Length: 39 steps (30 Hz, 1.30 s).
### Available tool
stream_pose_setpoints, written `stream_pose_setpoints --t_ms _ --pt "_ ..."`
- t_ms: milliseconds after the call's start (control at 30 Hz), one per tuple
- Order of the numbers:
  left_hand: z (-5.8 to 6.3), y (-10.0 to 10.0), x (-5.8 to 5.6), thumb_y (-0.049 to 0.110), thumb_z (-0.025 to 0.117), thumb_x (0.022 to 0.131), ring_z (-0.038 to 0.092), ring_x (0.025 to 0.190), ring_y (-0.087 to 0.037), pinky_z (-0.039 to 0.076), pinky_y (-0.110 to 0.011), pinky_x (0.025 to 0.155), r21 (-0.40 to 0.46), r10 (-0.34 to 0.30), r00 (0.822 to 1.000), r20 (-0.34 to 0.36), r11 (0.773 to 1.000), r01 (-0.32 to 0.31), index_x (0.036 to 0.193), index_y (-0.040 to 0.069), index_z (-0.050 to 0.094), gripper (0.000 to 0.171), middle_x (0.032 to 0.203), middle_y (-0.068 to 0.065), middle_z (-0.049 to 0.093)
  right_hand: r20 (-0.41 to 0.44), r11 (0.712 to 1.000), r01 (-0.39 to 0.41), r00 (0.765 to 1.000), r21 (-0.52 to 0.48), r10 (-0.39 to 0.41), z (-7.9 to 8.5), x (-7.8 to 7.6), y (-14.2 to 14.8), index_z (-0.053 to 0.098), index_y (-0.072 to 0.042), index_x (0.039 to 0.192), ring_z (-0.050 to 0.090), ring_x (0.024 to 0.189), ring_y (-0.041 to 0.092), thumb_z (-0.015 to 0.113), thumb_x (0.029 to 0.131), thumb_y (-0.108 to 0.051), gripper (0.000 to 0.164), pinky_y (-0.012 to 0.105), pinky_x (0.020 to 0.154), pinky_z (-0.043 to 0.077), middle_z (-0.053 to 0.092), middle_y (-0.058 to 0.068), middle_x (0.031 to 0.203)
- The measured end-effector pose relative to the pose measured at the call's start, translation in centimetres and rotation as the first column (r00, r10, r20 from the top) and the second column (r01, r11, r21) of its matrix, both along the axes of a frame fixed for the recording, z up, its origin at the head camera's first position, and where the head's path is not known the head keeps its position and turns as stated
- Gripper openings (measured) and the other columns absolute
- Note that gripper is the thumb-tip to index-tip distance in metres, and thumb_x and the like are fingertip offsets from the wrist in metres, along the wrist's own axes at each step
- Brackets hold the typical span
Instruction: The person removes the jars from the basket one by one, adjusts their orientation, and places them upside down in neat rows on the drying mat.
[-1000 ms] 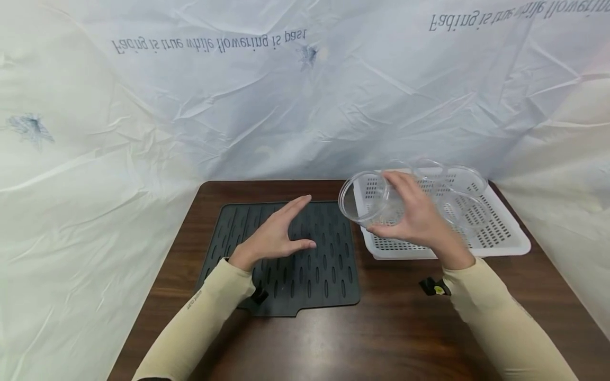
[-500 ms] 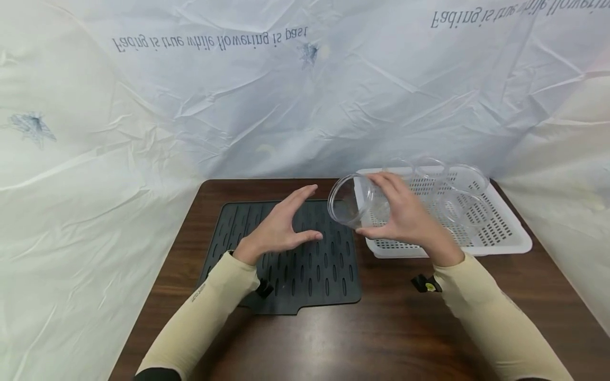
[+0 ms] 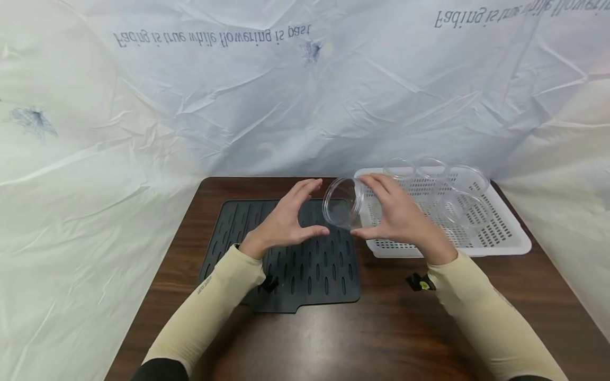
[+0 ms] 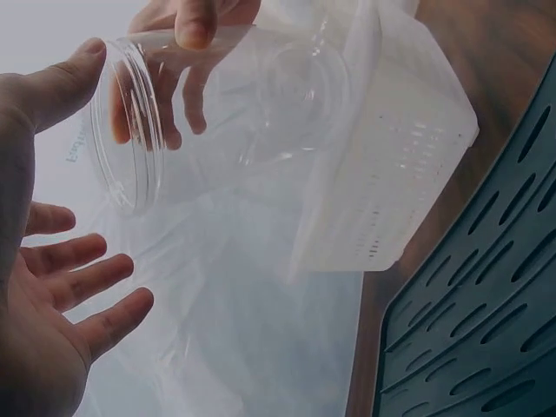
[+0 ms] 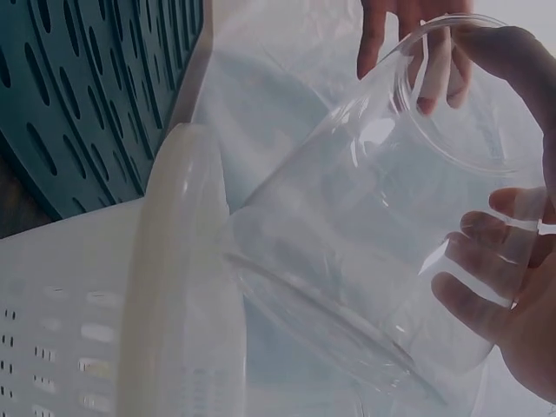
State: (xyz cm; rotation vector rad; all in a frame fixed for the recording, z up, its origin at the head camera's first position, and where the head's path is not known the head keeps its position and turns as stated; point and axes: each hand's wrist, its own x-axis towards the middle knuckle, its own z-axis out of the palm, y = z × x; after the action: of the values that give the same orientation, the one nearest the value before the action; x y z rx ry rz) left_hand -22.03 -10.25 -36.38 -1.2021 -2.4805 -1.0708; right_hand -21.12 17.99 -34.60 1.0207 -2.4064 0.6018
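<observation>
A clear jar (image 3: 339, 207) with a ridged, screw-type rim is tilted in the air over the right side of the dark mat (image 3: 286, 296). My right hand (image 3: 402, 222) grips it round the side, thumb below and fingers above in the head view. Through the clear wall those fingers show in the right wrist view, where the jar (image 5: 339, 217) fills the middle. My left hand (image 3: 286, 218) faces the rim with fingers and thumb spread apart. In the left wrist view its thumb comes right at the jar's (image 4: 226, 122) rim, while the other fingers stay spread below.
A white perforated basket (image 3: 507, 238) stands at the right back of the wooden table (image 3: 371, 338), with several more clear jars (image 3: 464, 209) upright in it. White sheeting (image 3: 267, 116) hangs behind and at both sides.
My right hand has carried the jar left, from over the basket's edge toward the mat. The left hand has moved right and slightly up, closer to the jar's rim.
</observation>
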Motion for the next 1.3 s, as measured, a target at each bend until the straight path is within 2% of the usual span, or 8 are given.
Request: stream_pose_setpoints --t_ms 200,500,733,1000,1300 --pt "-0.2 0.2 0.1 0.039 0.08 0.08 0.04 0.135 -0.021 0.044 -0.041 0.107 0.011 -0.019 1.0 0.022 1.0 0.018 0.156 0.018 0.022 0.099 0.153 -0.006 0.033 -0.037 0.999 -0.012 0.999 0.038 0.013 0.0 0.0 -0.4 0.044 0.003 0.141 0.05 0.12 0.037 0.091 0.052 -0.048 0.112 0.054 0.096 0.047 0.05 0.022 0.133" --pt "-0.8 0.4 0.2 0.035 0.081 0.08 0.041 0.135 -0.025 0.044 -0.043 0.106 0.033 -0.047 0.998 0.032 0.998 0.046 0.157 0.018 0.02 0.099 0.154 -0.007 0.031 -0.048 0.996 0.001 0.999 0.085 0.003 -0.2 0.2 -0.6 0.044 0.002 0.142 0.051 0.118 0.038 0.09 0.053 -0.05 0.113 0.054 0.095 0.048 0.051 0.023 0.131" --pt "-0.4 0.8 0.4 0.033 0.081 0.081 0.042 0.135 -0.022 0.044 -0.041 0.107 0.028 -0.059 0.997 0.055 0.998 0.057 0.157 0.019 0.019 0.099 0.154 -0.007 0.03 -0.041 0.992 0.015 0.999 0.123 -0.01 0.0 0.6 -1.0 0.046 0.0 0.141 0.052 0.118 0.038 0.089 0.054 -0.055 0.112 0.054 0.093 0.049 0.051 0.022 0.131" --pt "-0.2 0.8 0.3 0.037 0.08 0.081 0.039 0.137 -0.022 0.045 -0.046 0.106 0.034 -0.088 0.995 0.05 0.996 0.086 0.157 0.021 0.017 0.101 0.155 -0.007 0.03 -0.069 0.986 -0.011 0.997 0.164 0.022 0.2 0.6 -1.7 0.048 0.001 0.138 0.054 0.116 0.038 0.088 0.054 -0.058 0.109 0.054 0.094 0.049 0.053 0.022 0.129" --pt "-0.3 1.1 0.3 0.037 0.079 0.082 0.043 0.133 -0.02 0.047 -0.042 0.104 -0.015 -0.057 0.997 0.05 0.998 0.058 0.156 0.021 0.024 0.094 0.152 -0.005 0.035 -0.105 0.976 0.002 0.994 0.219 0.022 0.2 0.8 -2.1 0.05 -0.001 0.136 0.056 0.111 0.036 0.087 0.055 -0.06 0.108 0.05 0.093 0.051 0.056 0.018 0.126"
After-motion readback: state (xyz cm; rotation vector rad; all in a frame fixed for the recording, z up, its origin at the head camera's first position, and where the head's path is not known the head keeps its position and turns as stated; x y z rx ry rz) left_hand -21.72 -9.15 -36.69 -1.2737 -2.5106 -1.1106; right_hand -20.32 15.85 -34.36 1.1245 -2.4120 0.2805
